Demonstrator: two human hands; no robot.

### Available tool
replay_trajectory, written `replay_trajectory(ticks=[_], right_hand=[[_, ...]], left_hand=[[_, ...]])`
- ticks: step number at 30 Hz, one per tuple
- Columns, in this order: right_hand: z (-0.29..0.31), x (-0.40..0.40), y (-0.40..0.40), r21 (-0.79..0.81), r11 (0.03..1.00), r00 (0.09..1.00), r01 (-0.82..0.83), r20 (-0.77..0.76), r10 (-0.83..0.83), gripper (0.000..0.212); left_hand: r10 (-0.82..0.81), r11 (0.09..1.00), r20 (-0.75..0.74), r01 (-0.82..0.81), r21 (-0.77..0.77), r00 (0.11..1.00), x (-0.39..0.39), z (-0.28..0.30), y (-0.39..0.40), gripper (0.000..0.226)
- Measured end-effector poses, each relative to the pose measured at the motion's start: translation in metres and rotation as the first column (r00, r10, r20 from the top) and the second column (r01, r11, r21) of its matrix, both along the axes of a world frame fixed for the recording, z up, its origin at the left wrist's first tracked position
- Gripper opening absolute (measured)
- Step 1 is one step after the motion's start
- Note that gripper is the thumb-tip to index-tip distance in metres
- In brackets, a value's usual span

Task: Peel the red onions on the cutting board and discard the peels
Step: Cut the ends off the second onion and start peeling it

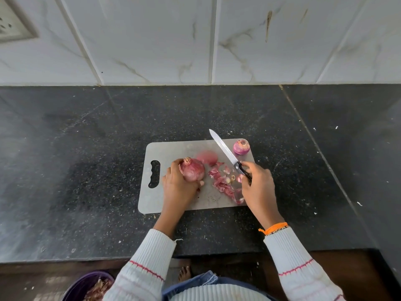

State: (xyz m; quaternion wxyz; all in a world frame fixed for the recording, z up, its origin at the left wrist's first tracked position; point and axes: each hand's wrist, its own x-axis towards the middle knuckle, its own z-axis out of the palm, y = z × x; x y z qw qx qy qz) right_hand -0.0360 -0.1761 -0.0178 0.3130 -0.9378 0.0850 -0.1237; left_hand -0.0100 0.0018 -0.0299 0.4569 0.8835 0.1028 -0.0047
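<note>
We see an unpeeled red onion (192, 172), papery pink skin intact and dry root tuft pointing up, held just above the grey cutting board (173, 148) near its left-centre. Our left hand (180, 187) cups it from the near side, fingers (173, 168) curled round its left flank. A peeled onion (241, 147) sits at the board's far right corner. Loose peels (223, 183) lie between the hands, with what looks like a larger skin piece (207, 157) just beyond the held onion. Our right hand (258, 185) grips the black handle of a knife (225, 152), blade pointing far-left. No writing is readable. The board rests on the dark tabletop (86, 148).
</note>
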Motion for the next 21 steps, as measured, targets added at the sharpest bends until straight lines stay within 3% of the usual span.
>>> replay_trajectory(ticks=[4, 21], right_hand=[[-0.018, -0.008, -0.002, -0.009, 0.998, 0.998, 0.055, -0.033, -0.055, 0.041], [-0.024, 0.012, 0.061, -0.005, 0.986, 0.985, -0.167, -0.041, 0.167, 0.027]], left_hand=[[0.009, 1.0, 0.023, -0.008, -0.028, 1.0, 0.0, 0.0, 0.0, 0.081], [0.153, 0.985, 0.099, -0.143, -0.099, 0.983, -0.005, 0.015, 0.032, 0.075]])
